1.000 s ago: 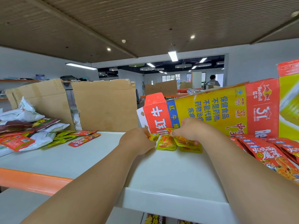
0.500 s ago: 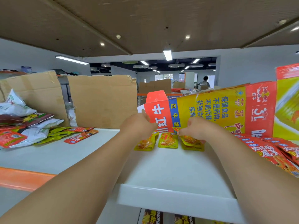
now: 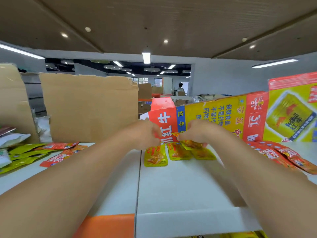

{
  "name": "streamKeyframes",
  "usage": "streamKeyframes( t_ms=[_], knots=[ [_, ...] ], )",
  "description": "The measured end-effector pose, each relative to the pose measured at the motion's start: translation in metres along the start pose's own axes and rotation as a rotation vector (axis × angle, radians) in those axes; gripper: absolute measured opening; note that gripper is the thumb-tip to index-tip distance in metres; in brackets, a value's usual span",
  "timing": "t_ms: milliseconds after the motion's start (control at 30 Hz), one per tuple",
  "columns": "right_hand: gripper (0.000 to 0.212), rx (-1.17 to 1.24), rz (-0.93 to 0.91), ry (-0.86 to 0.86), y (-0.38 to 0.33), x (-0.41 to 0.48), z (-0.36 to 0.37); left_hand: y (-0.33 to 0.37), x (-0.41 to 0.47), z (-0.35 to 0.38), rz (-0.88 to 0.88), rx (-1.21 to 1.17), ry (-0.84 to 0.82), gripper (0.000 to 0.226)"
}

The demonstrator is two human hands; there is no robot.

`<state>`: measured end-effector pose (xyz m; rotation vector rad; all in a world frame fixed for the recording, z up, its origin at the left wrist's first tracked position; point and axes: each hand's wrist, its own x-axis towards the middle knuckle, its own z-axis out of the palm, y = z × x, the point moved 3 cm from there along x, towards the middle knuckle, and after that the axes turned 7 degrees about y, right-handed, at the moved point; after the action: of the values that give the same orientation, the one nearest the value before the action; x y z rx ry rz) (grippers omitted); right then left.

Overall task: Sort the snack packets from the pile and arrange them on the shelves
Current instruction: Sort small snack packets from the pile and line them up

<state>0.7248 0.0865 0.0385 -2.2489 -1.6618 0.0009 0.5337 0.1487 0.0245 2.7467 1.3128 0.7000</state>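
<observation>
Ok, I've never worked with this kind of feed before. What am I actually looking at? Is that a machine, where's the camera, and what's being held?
There is no machine. These are a person's two bare arms, seen by a wide-angle camera worn on their head that looks forward and down. It is the only view.

The surface is a white shelf. Three yellow packets lie on it in a row, and a flattened Red Bull carton stands upright behind them. Red packets lie to the right. Green and red packets lie to the left, in front of a brown cardboard sheet.

The right hand grips another yellow packet just above the row. The left hand is curled beside it, but the view does not show whether it pinches anything.
</observation>
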Motion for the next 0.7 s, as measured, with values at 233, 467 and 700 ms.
streamKeyframes(
  t_ms=[233, 467, 700],
  knots=[
    [0.039, -0.071, 0.132, 0.015, -0.019, 0.001, 0.012, -0.015, 0.012, 0.026, 0.025, -0.204, -0.003, 0.025],
    [0.032, -0.003, 0.154, 0.088, -0.013, -0.007, 0.041, -0.019, 0.013, 0.032, 0.008, -0.233, -0.048, 0.025],
    [0.034, -0.077, 0.136, 0.087, -0.022, -0.014, 0.044, -0.015, 0.005, 0.037, 0.044, -0.155, -0.141, 0.046]
  ],
)
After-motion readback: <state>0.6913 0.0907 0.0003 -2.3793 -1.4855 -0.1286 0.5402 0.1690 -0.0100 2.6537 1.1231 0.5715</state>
